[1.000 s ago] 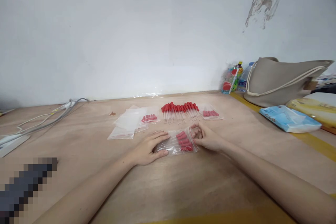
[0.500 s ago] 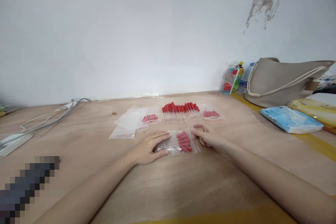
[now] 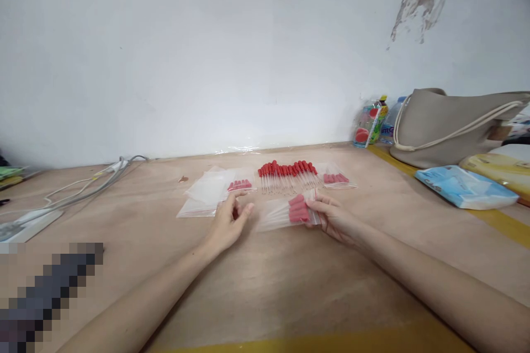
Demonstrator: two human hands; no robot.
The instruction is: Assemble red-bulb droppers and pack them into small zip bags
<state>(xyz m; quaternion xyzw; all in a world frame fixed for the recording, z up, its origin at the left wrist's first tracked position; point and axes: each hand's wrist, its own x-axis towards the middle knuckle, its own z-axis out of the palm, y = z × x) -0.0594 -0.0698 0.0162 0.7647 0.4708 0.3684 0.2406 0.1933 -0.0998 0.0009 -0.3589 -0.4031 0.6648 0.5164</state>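
Note:
Between the thumb and fingers of my right hand point(image 3: 333, 218) is the right end of a clear zip bag point(image 3: 275, 216), lifted off the table. Several red-topped droppers with clear stems lie side by side inside it. My left hand point(image 3: 229, 219) is just left of the bag, apart from it, thumb and fingers spread with nothing between them. Behind the hands, several loose red-topped droppers point(image 3: 285, 170) lie in a row. Filled zip bags lie on either side of the row, one on the left point(image 3: 240, 183) and one on the right point(image 3: 336, 177). Flat zip bags point(image 3: 202, 196) overlap at the left.
Cables point(image 3: 97, 179) run to a power strip point(image 3: 35, 226) at the left. On the right are bottles point(image 3: 366, 124), a grey bag point(image 3: 443, 127), a blue tissue pack point(image 3: 466, 187) and a yellow pack point(image 3: 497, 174). A white wall point(image 3: 186, 55) stands behind the table.
My right hand has gripped the bag's end and raised it off the table. The left hand has let go of the bag and drawn away to the left.

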